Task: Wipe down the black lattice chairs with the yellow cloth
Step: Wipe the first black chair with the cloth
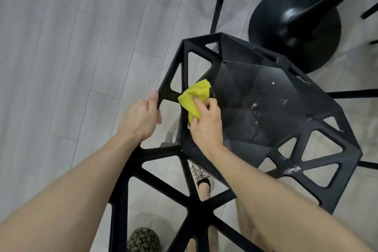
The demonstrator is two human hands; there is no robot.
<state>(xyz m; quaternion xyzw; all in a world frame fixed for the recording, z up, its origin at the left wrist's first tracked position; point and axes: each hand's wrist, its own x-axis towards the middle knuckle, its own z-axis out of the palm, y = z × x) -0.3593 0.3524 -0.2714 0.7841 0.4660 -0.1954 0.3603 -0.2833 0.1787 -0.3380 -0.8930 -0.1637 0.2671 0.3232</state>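
While left hand (141, 117) grips chair rim (166, 86), right hand (206, 127) clutches yellow cloth (194, 96) just beside.

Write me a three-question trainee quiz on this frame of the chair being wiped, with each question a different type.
1. True or false: the left hand grips the outer frame of the black lattice chair with triangular openings.
2. Multiple choice: the crumpled yellow cloth is pressed against A) the seat's left side, B) the seat's right side, C) a chair leg.
3. Short answer: which hand holds the cloth?
Key: 1 true; 2 A; 3 the right hand.
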